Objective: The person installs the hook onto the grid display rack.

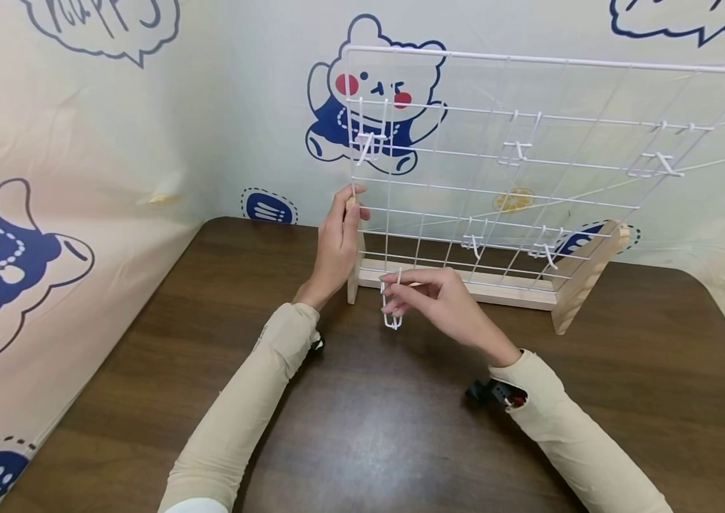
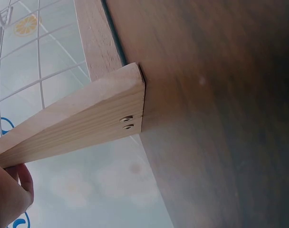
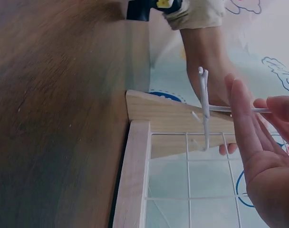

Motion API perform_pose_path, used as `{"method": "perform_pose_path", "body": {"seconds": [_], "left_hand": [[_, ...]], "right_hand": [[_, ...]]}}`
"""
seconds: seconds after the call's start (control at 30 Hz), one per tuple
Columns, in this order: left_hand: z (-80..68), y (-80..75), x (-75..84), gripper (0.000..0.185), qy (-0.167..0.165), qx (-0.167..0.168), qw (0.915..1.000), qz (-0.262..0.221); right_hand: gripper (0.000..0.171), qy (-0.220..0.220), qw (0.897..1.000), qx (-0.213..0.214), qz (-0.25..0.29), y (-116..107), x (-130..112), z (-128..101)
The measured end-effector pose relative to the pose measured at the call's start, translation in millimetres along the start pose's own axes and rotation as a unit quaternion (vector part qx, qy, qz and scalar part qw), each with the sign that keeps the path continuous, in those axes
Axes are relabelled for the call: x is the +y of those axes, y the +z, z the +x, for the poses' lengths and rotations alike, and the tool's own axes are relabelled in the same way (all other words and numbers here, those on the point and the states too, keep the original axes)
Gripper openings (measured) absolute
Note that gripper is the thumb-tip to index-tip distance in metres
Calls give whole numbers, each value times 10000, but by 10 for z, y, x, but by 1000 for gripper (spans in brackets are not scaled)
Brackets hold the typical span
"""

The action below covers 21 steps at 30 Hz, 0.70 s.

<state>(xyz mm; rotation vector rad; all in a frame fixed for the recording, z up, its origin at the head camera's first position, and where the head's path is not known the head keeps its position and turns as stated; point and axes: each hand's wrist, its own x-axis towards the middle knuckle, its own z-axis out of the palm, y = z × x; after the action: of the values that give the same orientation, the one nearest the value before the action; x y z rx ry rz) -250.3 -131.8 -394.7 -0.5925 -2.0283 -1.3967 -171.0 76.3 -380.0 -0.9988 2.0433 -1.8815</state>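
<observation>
L hand (image 1: 336, 246) grips the grid's (image 1: 529, 171) left upright by the wooden foot (image 2: 73, 126), at the table's (image 1: 144, 342) back edge. R hand (image 1: 435, 296) pinches 1 white wire hook (image 1: 391, 303) between thumb and fingers, just in front of the base rail (image 1: 465, 285), low on the left side. To do this well, I'd judge: keep L bracing the frame, turn the hook's prongs toward a crosswire, seat both before letting go.
</observation>
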Motion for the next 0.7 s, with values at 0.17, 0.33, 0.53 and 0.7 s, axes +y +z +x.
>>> {"method": "perform_pose_path", "body": {"seconds": [0.17,0.33,0.53,0.7], "left_hand": [[2,8,61,30,-13,11,10000,-86],[3,12,158,29,-6,86,9999,-121],[0,-41,402,28,-54,67,9999,-128],[-3,-50,415,28,-187,35,9997,-131]], "right_hand": [[23,-53,9997,-62,237,-3,-3,-5],[23,-154,9998,70,108,-37,3,7],[25,-319,9989,230,-238,-74,-14,31],[24,-423,9967,401,-565,-83,-58,51]]}}
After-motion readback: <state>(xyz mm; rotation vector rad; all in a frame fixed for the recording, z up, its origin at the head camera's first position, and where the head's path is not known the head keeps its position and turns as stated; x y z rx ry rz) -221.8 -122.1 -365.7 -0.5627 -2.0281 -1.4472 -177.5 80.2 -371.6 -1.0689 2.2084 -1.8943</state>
